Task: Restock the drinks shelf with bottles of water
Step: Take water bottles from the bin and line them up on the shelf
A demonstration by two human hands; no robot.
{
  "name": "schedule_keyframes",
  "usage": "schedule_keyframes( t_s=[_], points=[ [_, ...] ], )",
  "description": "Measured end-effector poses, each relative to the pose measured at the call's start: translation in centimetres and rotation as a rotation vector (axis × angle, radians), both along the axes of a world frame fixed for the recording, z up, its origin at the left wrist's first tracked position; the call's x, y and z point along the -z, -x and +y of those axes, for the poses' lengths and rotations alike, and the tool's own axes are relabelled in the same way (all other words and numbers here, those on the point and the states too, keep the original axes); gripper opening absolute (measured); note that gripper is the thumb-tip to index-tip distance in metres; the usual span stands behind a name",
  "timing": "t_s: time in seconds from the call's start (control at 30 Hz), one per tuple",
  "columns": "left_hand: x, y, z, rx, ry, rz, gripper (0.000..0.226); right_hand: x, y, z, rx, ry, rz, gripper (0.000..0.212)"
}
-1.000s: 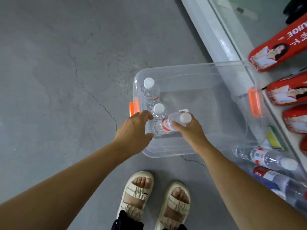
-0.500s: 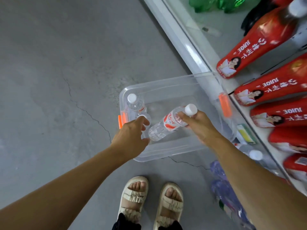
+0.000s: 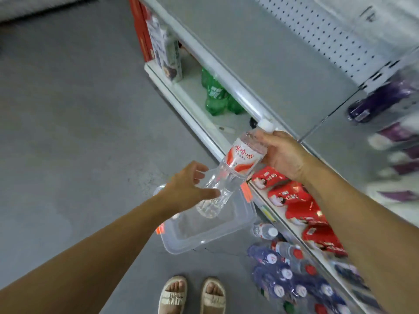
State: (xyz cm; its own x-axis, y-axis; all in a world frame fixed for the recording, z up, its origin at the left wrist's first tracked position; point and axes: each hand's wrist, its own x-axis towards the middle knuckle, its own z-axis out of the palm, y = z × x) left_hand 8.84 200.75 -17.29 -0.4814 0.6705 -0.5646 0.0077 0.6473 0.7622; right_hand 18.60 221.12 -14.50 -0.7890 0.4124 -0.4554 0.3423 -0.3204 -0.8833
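A clear water bottle (image 3: 242, 157) with a red and white label and a white cap hangs tilted in the air in front of the shelving. My right hand (image 3: 282, 154) grips it by the neck and shoulder. Just under it, my left hand (image 3: 187, 188) has its fingers spread and curled around the bottle's lower half; whether they touch it is unclear. A clear plastic bin (image 3: 174, 247) with orange latches sits on the floor below both hands. Another water bottle (image 3: 265, 232) lies on the bottom shelf right of the bin.
White metal shelving (image 3: 229, 80) runs along the right. It holds green bottles (image 3: 215, 96), red juice bottles (image 3: 292, 198), blue-labelled bottles (image 3: 285, 271) and blurred purple bottles (image 3: 381, 102). My sandalled feet (image 3: 173, 295) stand on grey concrete floor.
My right hand has lifted the water bottle out of the bin and up toward the shelves. My left hand has left the bin and followed under the bottle. The view has swung upward.
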Motion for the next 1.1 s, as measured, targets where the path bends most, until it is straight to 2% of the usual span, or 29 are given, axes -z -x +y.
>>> schedule_keyframes(
  t_s=[0.13,0.2,0.27,0.37,0.5,0.57,0.83,0.97,1.1],
  points=[
    [-8.4,0.7,1.8,0.016,-0.109,-0.19,0.056,-9.5,0.8,0.7,0.062,-0.011,0.085,0.02],
    [-12.4,0.8,2.4,0.049,-0.154,-0.248,0.049,-13.8,1.1,0.8,0.091,0.012,0.126,0.025],
    [-15.8,0.8,3.0,0.092,-0.193,-0.277,0.045,-17.6,1.3,0.8,0.092,-0.024,0.159,0.021],
    [-20.2,0.6,3.6,0.156,-0.261,-0.308,0.053,-22.5,1.6,0.6,0.111,-0.084,0.191,0.02],
    [-25.4,0.1,3.9,0.192,-0.343,-0.248,0.054,-28.1,1.6,0.1,0.136,-0.142,0.223,0.033],
    [-27.9,-0.1,3.9,0.205,-0.372,-0.213,0.054,-31.0,1.2,-0.3,0.169,-0.173,0.225,0.029],
    [-39.0,-1.8,4.4,0.262,-0.528,-0.062,0.053,-43.7,-2.5,-1.6,0.208,-0.448,0.231,0.033],
    [-44.7,-3.9,5.3,0.286,-0.633,-0.005,0.049,-49.6,-6.4,-2.5,0.264,-0.588,0.239,0.045],
    [-50.0,-7.1,6.5,0.328,-0.74,0.042,0.046,-54.3,-12.2,-3.8,0.402,-0.919,0.176,0.037]
  ],
)
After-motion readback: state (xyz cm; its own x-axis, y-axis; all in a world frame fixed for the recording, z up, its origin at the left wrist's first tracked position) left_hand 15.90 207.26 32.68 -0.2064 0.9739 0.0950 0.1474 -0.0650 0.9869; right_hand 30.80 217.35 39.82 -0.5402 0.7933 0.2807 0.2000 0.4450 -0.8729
